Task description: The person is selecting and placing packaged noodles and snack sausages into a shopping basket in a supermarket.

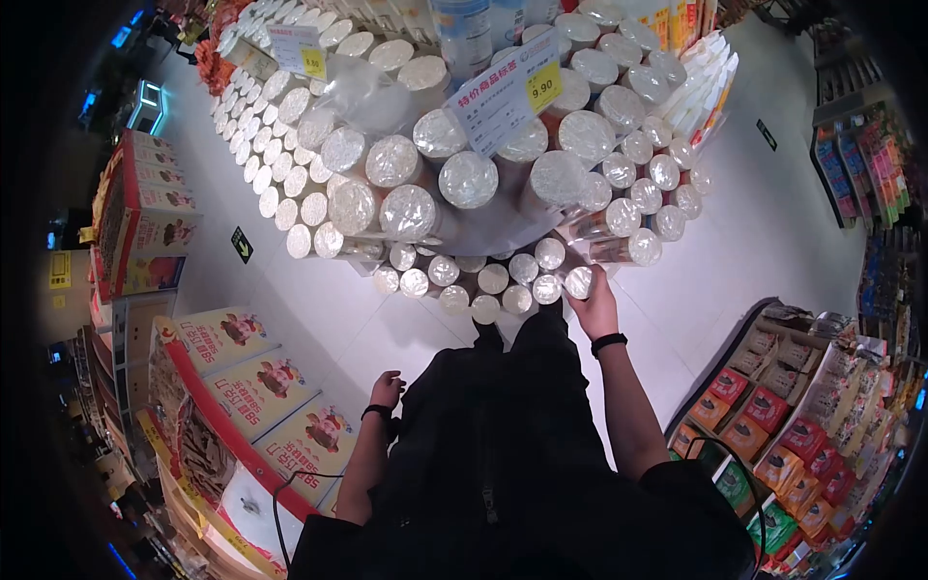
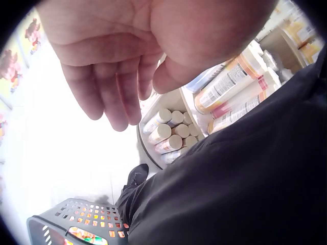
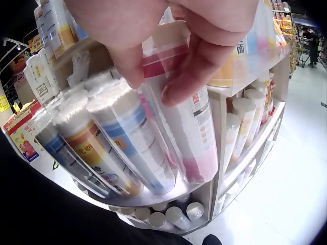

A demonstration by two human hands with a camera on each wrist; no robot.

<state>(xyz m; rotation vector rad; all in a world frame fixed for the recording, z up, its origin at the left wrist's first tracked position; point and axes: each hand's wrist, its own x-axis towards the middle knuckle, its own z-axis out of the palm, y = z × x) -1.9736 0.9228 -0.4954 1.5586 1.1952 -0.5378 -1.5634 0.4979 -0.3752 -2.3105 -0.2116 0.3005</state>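
My right hand point(image 1: 596, 307) pinches a pink-banded pack point(image 3: 191, 135) by its top at the shelf's point(image 3: 179, 192) right front corner, neighbouring packs point(image 3: 135, 140) crowding it. Its long axis runs roughly upright. My left hand point(image 2: 122, 43) hangs loose.

Pink-banded, mostly white packet point(image 3: 188, 130)

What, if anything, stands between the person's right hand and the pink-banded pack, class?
Nothing visible does: the right hand pinches the pink-banded pack near its top. The blue-banded pack stands to the left in the right wrist view, not between hand and pack.
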